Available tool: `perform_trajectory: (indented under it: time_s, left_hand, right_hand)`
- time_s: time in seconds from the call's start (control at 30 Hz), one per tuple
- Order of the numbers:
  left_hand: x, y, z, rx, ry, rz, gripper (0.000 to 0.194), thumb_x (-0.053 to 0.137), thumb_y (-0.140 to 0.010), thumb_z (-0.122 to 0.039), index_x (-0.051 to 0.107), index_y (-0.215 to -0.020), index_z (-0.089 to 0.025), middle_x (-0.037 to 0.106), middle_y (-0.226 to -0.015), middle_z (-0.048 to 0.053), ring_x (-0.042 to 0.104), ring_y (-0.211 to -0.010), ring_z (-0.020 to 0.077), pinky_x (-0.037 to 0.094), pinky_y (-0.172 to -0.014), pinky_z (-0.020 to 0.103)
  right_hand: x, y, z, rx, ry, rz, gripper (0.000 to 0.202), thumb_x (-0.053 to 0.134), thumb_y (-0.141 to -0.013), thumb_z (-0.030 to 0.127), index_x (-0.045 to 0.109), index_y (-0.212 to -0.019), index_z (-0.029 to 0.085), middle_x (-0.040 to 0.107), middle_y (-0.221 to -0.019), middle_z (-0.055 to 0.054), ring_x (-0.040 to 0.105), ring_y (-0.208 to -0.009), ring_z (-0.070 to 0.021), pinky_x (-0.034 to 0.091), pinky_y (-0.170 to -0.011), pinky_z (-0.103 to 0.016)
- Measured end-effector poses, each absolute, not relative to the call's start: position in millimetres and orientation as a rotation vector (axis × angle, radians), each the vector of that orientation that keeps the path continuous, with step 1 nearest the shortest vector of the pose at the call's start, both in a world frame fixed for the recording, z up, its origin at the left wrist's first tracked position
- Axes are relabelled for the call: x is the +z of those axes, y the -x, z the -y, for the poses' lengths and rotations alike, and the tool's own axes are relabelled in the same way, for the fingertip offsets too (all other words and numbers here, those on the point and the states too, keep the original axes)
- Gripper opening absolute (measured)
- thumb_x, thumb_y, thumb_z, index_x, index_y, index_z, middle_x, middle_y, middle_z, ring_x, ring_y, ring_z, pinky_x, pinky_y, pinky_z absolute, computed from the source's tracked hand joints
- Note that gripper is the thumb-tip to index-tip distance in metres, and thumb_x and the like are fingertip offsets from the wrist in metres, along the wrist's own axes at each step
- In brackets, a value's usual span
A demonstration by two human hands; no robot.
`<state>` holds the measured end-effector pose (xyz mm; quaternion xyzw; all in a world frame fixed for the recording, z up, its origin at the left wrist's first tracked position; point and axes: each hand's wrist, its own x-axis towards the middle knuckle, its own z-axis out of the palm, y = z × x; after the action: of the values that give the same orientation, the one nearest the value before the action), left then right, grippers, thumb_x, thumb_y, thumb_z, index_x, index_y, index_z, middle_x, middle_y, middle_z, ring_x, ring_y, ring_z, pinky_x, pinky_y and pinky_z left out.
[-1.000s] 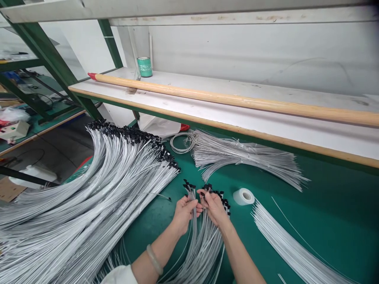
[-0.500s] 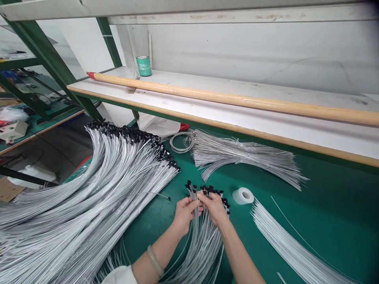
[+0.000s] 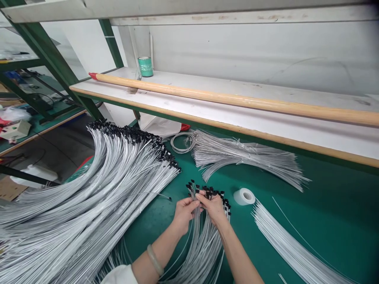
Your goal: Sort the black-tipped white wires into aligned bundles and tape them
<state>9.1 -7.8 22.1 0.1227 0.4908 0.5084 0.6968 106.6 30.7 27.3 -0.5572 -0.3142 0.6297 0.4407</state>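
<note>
A bundle of thin grey cables (image 3: 204,248) with small black connectors at the upper ends lies on the green tabletop, its lower part running off the bottom of the view. My left hand (image 3: 182,213) is closed on several of these cables just below their connectors, at the bundle's left side. Right beside it, my right hand (image 3: 213,208) pinches cables near the black ends, its fingertips almost touching those of my left hand. The fingers partly hide the cables between them.
Large cable bundles with black ends (image 3: 130,173) fill the left. Behind my hands lie a tied cable bundle (image 3: 245,154) and a coil (image 3: 177,142). A tape roll (image 3: 244,196) and white cables (image 3: 284,240) are at right. A wooden pole (image 3: 207,94) rests on the shelf (image 3: 177,106).
The whole view has shifted very slightly. Both hands stay at the same place on the cables, with only small finger movement.
</note>
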Motion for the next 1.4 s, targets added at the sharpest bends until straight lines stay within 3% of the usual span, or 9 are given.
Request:
perform_trajectory:
  time_s: [0.27, 0.4, 0.5, 0.63, 0.77, 1.1, 1.27, 1.4]
  left_hand:
    - [22.3, -7.2, 7.5, 1.135, -0.226, -1.105, 0.031, 0.076, -0.051, -0.036, 0.063, -0.07, -0.014, 0.063, -0.065, 0.003, 0.06, -0.06, 0.0138, 0.045, -0.06, 0.025]
    - [26.5, -5.9, 7.7, 1.141, -0.221, -1.108, 0.03, 0.075, -0.053, -0.036, 0.063, -0.07, -0.014, 0.064, -0.067, 0.004, 0.06, -0.065, 0.0133, 0.045, -0.063, 0.025]
    - [27.6, -6.8, 7.9, 1.128, -0.24, -1.116, 0.03, 0.075, -0.053, -0.036, 0.064, -0.07, -0.014, 0.064, -0.065, 0.004, 0.059, -0.062, 0.0124, 0.045, -0.061, 0.024]
    - [28.0, -10.2, 6.7, 1.081, -0.268, -1.115, 0.034, 0.076, -0.05, -0.039, 0.065, -0.067, -0.012, 0.063, -0.06, 0.004, 0.057, -0.053, 0.0111, 0.046, -0.059, 0.025]
    - [29.6, -11.6, 5.4, 1.07, -0.282, -1.107, 0.033, 0.077, -0.047, -0.038, 0.065, -0.062, -0.011, 0.063, -0.059, 0.004, 0.057, -0.051, 0.0109, 0.047, -0.061, 0.026]
    - [26.5, -7.9, 7.4, 1.053, -0.266, -1.07, 0.035, 0.076, -0.051, -0.038, 0.066, -0.073, -0.013, 0.066, -0.071, 0.007, 0.06, -0.062, 0.0147, 0.046, -0.065, 0.03]
    - [24.3, -5.3, 8.6, 1.093, -0.25, -1.066, 0.034, 0.073, -0.056, -0.04, 0.066, -0.076, -0.013, 0.064, -0.075, 0.008, 0.058, -0.073, 0.0158, 0.046, -0.068, 0.029]
    - [25.2, -6.9, 8.8, 1.064, -0.301, -1.058, 0.033, 0.07, -0.058, -0.043, 0.065, -0.069, -0.012, 0.061, -0.067, 0.006, 0.057, -0.063, 0.013, 0.045, -0.063, 0.027]
  right_hand:
    - [27.0, -110.0, -29.2, 1.518, 1.367, 0.784, 0.031, 0.077, -0.044, 0.034, 0.06, -0.062, 0.016, 0.047, -0.045, 0.006, 0.039, -0.043, -0.009, 0.032, -0.043, -0.024]
    - [24.7, -114.3, -29.9, 1.406, 1.331, 0.871, 0.026, 0.073, -0.054, 0.037, 0.057, -0.06, 0.017, 0.053, -0.055, 0.003, 0.047, -0.055, -0.0119, 0.038, -0.054, -0.025]
    - [23.7, -114.9, -30.8, 1.455, 1.287, 0.882, 0.026, 0.068, -0.062, 0.041, 0.056, -0.063, 0.017, 0.047, -0.049, 0.005, 0.043, -0.048, -0.0097, 0.036, -0.05, -0.024]
    - [24.6, -110.5, -31.2, 1.58, 1.327, 0.898, 0.034, 0.076, -0.052, 0.033, 0.062, -0.077, 0.015, 0.05, -0.052, 0.005, 0.042, -0.043, -0.0085, 0.035, -0.043, -0.023]
    - [25.1, -106.1, -30.5, 1.6, 1.329, 0.87, 0.028, 0.076, -0.05, 0.033, 0.059, -0.062, 0.015, 0.048, -0.045, 0.006, 0.038, -0.038, -0.0074, 0.03, -0.036, -0.022]
    - [25.6, -110.7, -29.9, 1.524, 1.372, 0.804, 0.031, 0.078, -0.046, 0.034, 0.063, -0.064, 0.015, 0.058, -0.057, 0.0, 0.049, -0.051, -0.0132, 0.039, -0.049, -0.026]
    - [26.9, -115.6, -31.9, 1.473, 1.285, 0.888, 0.028, 0.069, -0.061, 0.042, 0.058, -0.057, 0.016, 0.051, -0.05, 0.002, 0.046, -0.05, -0.0117, 0.038, -0.053, -0.025]
    - [25.4, -116.2, -32.8, 1.541, 1.349, 0.905, 0.032, 0.077, -0.05, 0.032, 0.064, -0.074, 0.016, 0.052, -0.052, 0.004, 0.046, -0.049, -0.0109, 0.038, -0.052, -0.025]
